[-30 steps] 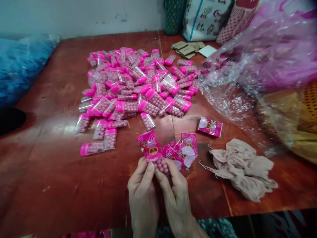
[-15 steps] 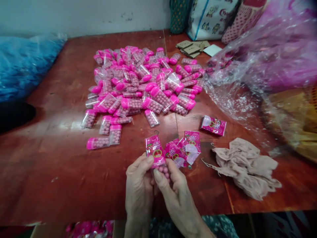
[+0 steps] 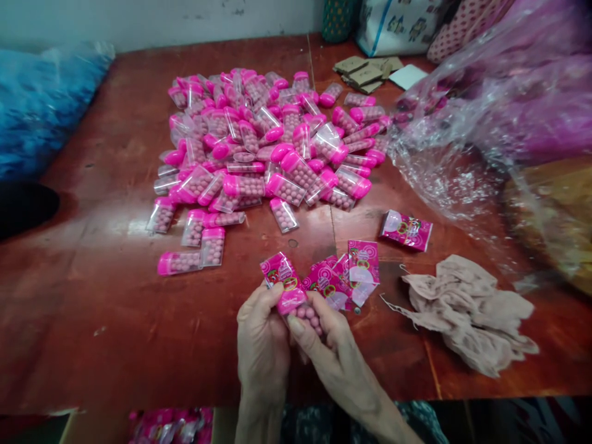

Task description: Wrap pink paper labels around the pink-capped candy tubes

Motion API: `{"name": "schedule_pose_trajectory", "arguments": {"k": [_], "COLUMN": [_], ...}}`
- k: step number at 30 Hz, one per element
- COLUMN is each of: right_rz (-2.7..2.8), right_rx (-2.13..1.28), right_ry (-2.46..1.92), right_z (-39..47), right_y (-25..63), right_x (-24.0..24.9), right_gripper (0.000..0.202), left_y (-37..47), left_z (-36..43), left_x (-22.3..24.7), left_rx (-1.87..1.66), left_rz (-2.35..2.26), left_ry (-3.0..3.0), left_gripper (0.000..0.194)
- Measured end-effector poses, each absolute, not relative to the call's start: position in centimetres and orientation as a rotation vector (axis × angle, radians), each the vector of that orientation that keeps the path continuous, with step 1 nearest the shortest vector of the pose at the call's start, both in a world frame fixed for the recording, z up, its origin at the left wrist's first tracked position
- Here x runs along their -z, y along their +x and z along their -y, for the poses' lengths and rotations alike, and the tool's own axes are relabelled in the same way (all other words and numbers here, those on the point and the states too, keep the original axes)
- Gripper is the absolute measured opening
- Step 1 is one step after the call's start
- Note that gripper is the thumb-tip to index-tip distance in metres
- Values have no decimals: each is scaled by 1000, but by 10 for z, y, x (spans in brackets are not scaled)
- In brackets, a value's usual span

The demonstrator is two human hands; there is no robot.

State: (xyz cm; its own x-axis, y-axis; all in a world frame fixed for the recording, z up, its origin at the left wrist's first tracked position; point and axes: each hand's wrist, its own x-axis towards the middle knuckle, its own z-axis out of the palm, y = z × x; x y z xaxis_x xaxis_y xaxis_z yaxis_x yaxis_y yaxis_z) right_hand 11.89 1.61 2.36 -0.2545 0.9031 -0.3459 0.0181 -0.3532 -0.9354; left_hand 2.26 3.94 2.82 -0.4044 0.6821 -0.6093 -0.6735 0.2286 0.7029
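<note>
Close to the table's front edge, my left hand (image 3: 263,336) pinches a pink printed sleeve (image 3: 287,285) between thumb and fingers. The sleeve sits over one end of a small clear candy box (image 3: 309,316), whose round pink candies show below it. My right hand (image 3: 335,345) is closed on the lower part of that box, thumb across its front. Part of the box is hidden by my fingers. Just beyond my right hand lie several flat printed sleeves (image 3: 363,262). A large pile of pink-capped candy boxes (image 3: 259,148) covers the middle of the table.
A crumpled beige cloth (image 3: 467,314) and a stack of sleeves (image 3: 407,231) are on the right. Clear plastic wrap (image 3: 444,166) spreads behind them. Cardboard pieces (image 3: 367,71) lie at the back, a blue bag (image 3: 41,111) at left. Below the table edge stands an open carton (image 3: 97,427).
The sleeve and candy box have tilted further left at the top, still in both hands. My view has shifted slightly, and the pile on the table looks undisturbed.
</note>
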Motion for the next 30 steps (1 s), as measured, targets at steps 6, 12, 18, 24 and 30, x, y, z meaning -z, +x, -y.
{"name": "schedule_pose_trajectory", "arguments": {"k": [6,12,18,24,30], "right_rz": [1057,927,998,887,710], "right_rx": [-1845,-1828,-1679,-1717,-1792], "right_ry": [-1197,-1186,-1447,-1484,-1385], "right_z": [-15,-20,-11,-5,-13], "right_y": [120,116,119,119,110], "right_x": [-21,-20,-17,-21,-23], "right_gripper": [26,24,34,33,26], "left_y": [22,28,23,31,34], "left_z": [-39,-30,-29,-23,-12], "left_x": [-29,-27,-32,-34,-32], "left_rx": [-1379,-1281,-1209,-1164,-1251], "left_rz": [-1400,-1331,-1292,-1245,-1347], "left_ry": [36,166,156,119,202], "left_gripper": [17,18,10,10,14]}}
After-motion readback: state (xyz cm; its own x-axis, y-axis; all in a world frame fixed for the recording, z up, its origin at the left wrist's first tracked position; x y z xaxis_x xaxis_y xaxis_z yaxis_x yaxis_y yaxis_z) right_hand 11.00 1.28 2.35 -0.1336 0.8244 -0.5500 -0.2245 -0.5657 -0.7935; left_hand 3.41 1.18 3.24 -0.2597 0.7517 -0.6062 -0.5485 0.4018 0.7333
